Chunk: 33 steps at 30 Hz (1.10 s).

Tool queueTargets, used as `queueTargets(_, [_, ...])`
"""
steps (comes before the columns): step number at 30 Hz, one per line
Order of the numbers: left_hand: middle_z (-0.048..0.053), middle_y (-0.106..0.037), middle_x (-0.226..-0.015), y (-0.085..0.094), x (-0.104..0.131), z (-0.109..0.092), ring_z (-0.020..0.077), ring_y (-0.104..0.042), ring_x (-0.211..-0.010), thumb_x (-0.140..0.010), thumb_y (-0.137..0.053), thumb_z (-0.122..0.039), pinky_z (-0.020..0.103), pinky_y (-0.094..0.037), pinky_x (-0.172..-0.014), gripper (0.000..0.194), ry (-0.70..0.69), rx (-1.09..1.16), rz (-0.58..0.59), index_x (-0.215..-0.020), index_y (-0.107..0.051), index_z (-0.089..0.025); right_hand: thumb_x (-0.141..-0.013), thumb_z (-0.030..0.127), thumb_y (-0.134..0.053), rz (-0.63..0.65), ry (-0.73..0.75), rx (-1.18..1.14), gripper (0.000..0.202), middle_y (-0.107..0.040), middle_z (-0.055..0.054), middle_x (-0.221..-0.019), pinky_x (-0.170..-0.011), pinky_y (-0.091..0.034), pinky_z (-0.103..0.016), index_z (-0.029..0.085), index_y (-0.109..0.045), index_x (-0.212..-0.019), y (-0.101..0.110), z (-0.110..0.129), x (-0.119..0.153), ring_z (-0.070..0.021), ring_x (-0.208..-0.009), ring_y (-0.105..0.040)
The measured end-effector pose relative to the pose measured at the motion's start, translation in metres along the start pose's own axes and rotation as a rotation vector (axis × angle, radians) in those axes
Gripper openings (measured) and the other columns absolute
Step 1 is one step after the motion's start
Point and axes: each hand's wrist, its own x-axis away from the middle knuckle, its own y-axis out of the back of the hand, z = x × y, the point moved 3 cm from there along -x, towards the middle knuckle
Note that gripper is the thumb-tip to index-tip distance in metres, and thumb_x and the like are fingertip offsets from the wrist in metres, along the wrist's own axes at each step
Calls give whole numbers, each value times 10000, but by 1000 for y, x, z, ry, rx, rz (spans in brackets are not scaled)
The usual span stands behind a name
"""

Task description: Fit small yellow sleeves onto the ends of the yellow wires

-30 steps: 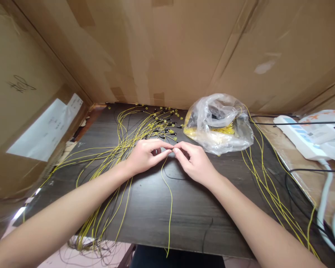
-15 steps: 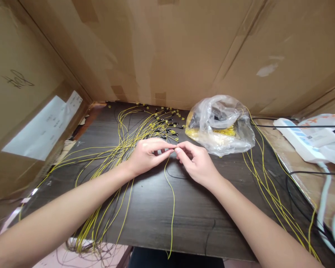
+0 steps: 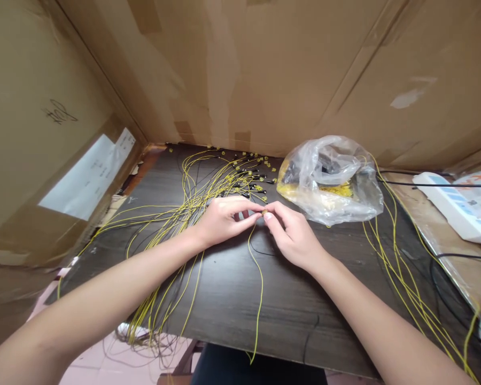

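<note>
Watching remotely, I count two bare hands, fingertips meeting over the middle of the table [image 3: 220, 299], a dark wood-grain surface. The left hand [image 3: 227, 220] pinches one thin yellow wire [image 3: 261, 283] near its upper end, between thumb and fingers; the wire hangs from the fingertips toward me, its lower end at the table's near edge. The right hand [image 3: 291, 230] pinches a tiny yellowish piece [image 3: 264, 213] between thumb and forefinger, right at the left fingertips; its shape is mostly covered. Beyond and left of the hands I log one bundle of yellow and black wires [image 3: 184, 211], too tangled to count, with black bulb-like ends [image 3: 269, 182]; among these, more than a dozen small yellow pieces [image 3: 274, 169]. Right of them, one clear crumpled plastic bag [image 3: 332, 174] with yellow contents; farther right, one white power strip [image 3: 451, 206]. Writing: one white printed paper sheet [image 3: 90, 176] taped to the left brown cardboard wall [image 3: 20, 155], print too small for me to read; above it, a dark handwritten scrawl [image 3: 62, 112], illegible to me. I see no brand I can read.
</note>
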Motion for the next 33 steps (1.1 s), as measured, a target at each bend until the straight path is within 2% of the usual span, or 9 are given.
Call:
queueTargets(6, [59,-801,-913,-1,0,-6,139,-754,-803,-948,-654,-167,245,-622,-735,127,-173,-79,-54,-1016,-761,-160,-1061,305,-360,12,-3,18,317,-570,-15,-714,-635,-389,-293,219,-473,-777,-3,-1,1,-160,-645,-539])
queueTargets(9, [49,-805,-921,-1,0,-6,143,-761,-818,-955,-646,-180,259,-633,-755,130,-203,-107,-58,-1007,-764,-177,-1067,319,-351,23,-3,27,342,-565,-12,-697,-637,-383,-298,216,-486,-770,-3,-1,2,-159,-632,-535])
queueTargets(12, [48,-806,-930,3,-3,-4,134,-752,-782,-947,-653,-191,250,-627,-723,135,-126,-34,-44,-1015,-768,-173,-1071,350,-353,14,8,40,350,-596,-25,-746,-664,-391,-308,207,-528,-804,0,0,2,-170,-676,-554])
queueTargets(18, [43,-796,-866,18,-27,-23,100,-690,-634,-883,-739,-266,192,-559,-567,139,231,266,-143,-969,-784,-167,-988,439,-525,97,20,12,281,-675,-56,-888,-755,-456,-353,195,-661,-1020,1,13,2,-227,-846,-607])
queueTargets(21, [45,-790,-894,29,-50,-44,106,-699,-688,-883,-738,-277,193,-555,-596,137,213,317,-181,-959,-775,-170,-926,406,-605,150,15,-73,228,-711,-62,-953,-855,-477,-388,202,-703,-952,2,30,-3,-240,-929,-633])
queueTargets(24, [46,-774,-937,49,-77,-54,115,-706,-746,-917,-707,-307,204,-556,-627,167,155,287,-234,-1014,-748,-177,-928,360,-586,202,-29,-185,236,-720,-46,-861,-873,-479,-382,197,-695,-796,10,47,-13,-209,-860,-653])
queueTargets(26, [45,-758,-967,70,-94,-48,116,-699,-740,-943,-678,-356,200,-526,-575,207,158,237,-327,-1060,-718,-191,-948,383,-553,257,-52,-305,321,-691,-29,-736,-817,-491,-359,192,-660,-713,20,56,-20,-182,-753,-644])
queueTargets(30, [47,-726,-1099,121,-119,-17,141,-691,-779,-951,-645,-464,214,-478,-502,268,231,216,-576,-1117,-657,-255,-935,466,-600,289,-79,-550,372,-654,-14,-648,-742,-508,-333,194,-620,-682,56,76,-27,-164,-674,-633])
queueTargets(33, [41,-710,-1115,149,-124,10,169,-691,-841,-943,-632,-506,239,-485,-520,275,363,264,-634,-1120,-631,-296,-900,490,-646,189,-100,-710,348,-565,31,-548,-686,-522,-342,223,-549,-699,90,101,-26,-173,-620,-629])
